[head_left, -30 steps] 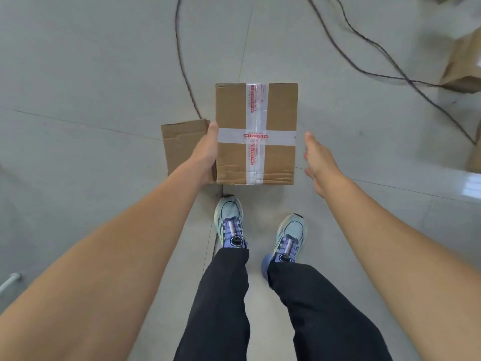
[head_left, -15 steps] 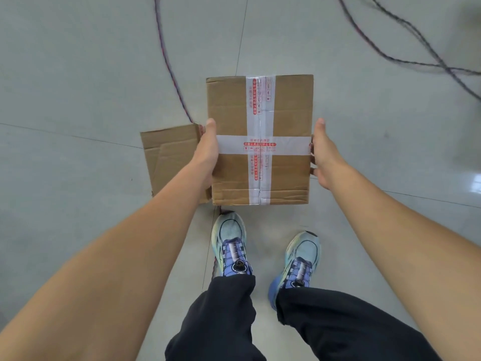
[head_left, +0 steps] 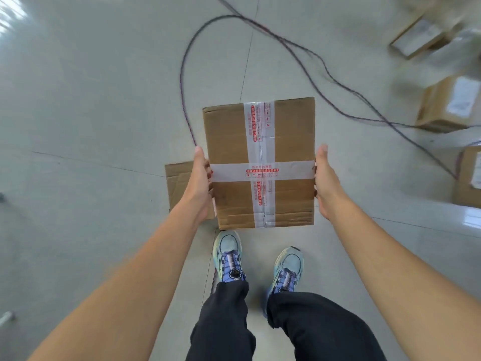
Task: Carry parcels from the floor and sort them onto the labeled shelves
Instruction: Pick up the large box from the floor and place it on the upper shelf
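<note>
Nearest the camera, two black trouser legs [head_left: 229, 324] end in two pale blue shoes [head_left: 229, 256] planted on the grey tiled floor [head_left: 78, 126]. Above them, two bare forearms reach forward. The left hand [head_left: 199, 183] and the right hand [head_left: 325, 183] press flat against opposite sides of one brown cardboard parcel [head_left: 229, 142], thumbs up along its edges, clamping it between the palms just ahead of the toes. Two strips of clear tape with red print cross on its top face. One flattened piece of cardboard [head_left: 177, 183] lies on the floor behind the left hand. Beyond, a dark cable [head_left: 187, 74] loops across the tiles. Three more boxes [head_left: 450, 105], blurred, sit at the far right.
</note>
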{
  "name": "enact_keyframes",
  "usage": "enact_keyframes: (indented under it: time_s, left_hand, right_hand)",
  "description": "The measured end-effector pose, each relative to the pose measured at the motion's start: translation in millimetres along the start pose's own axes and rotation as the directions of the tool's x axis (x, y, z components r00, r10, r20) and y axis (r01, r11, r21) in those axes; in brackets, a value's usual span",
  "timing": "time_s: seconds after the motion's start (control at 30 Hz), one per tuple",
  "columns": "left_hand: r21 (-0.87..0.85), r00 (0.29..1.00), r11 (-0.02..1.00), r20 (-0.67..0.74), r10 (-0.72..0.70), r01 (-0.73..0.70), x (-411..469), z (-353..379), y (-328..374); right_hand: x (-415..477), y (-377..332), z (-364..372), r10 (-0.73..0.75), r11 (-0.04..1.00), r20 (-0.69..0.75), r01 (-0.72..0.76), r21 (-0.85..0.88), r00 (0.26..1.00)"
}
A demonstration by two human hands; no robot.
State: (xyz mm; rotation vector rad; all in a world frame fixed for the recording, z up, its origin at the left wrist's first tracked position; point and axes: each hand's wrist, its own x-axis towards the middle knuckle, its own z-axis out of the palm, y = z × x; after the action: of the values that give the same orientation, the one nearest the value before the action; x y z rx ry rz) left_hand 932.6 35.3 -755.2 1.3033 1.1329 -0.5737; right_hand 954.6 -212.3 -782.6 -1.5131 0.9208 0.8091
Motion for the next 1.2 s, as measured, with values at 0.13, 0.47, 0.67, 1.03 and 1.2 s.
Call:
enact_keyframes:
  time_s: [0.13, 0.47, 0.67, 1.03, 1.2]
  left_hand:
    - [-0.079, 0.997, 0.994, -0.004, 0.074, -0.074, -85, -11, 42]
    - [-0.149, 0.974, 0.970, 0.089, 0.208, -0.194, -309, -41, 129]
    - [-0.162, 0.947, 0.949, 0.129, 0.293, -0.272, -420, -58, 158]
    - [-0.283, 0.814, 0.819, 0.170, 0.555, -0.499, -544, -98, 202]
    - [-0.279, 0.745, 0.772, 0.219, 0.630, -0.571, -570, -135, 212]
  right_hand:
    - [-104, -58, -15, -0.109, 0.994, -0.052, 0.109, 0.008, 0.993]
    - [-332, -157, -62, -0.399, 0.913, -0.048, 0.401, 0.076, 0.916]
    - [-438, -188, -91, -0.522, 0.839, -0.055, 0.524, 0.148, 0.851]
    - [-569, -219, -103, -0.725, 0.673, -0.068, 0.725, 0.146, 0.686]
    - [-618, -222, -86, -0.742, 0.651, -0.091, 0.746, 0.144, 0.665]
